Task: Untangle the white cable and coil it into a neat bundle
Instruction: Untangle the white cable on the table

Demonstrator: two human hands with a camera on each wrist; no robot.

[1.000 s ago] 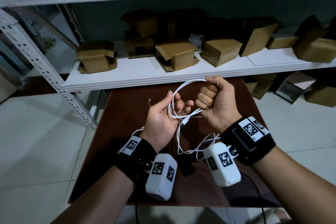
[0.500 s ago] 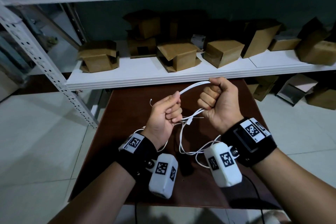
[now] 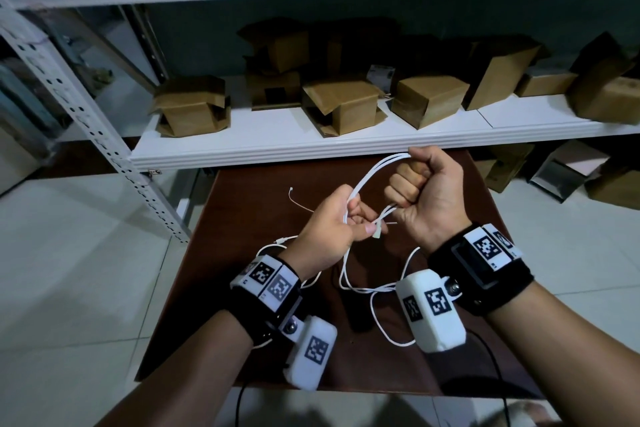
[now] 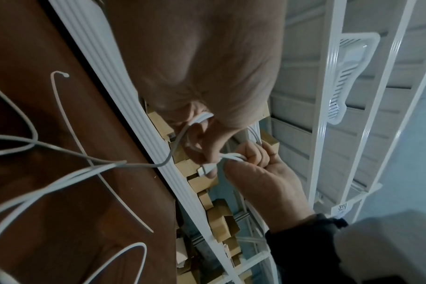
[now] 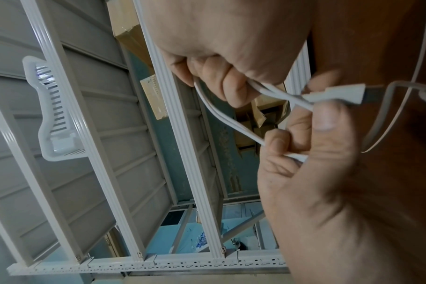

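Two hands raised above brown worktop (image 3: 221,288), both on white cable (image 3: 367,180). Right hand (image 3: 429,198) fisted, fingers (image 3: 403,189) curled tight round doubled strands; strands arching out of top of fist, over to left hand (image 3: 325,229). Left fingers curled round same strands, thumb pressing white USB plug (image 5: 333,94) against cable just below right fist. Arch between hands clear of worktop. Loose remainder hanging from left hand, looping slack under both wrists (image 3: 363,288); whether touching worktop, cannot tell. Thin free end with small connector (image 3: 292,189) sticking out left of left hand, in air. Black straps and white marker-tagged camera housings on both wrists (image 3: 311,354). White metal shelf (image 3: 311,146) directly behind worktop, carrying several cardboard boxes (image 3: 341,104), some with flaps open, some tipped. More boxes on floor under shelf at right (image 3: 568,177). Pale tiled floor (image 3: 69,253) round worktop.
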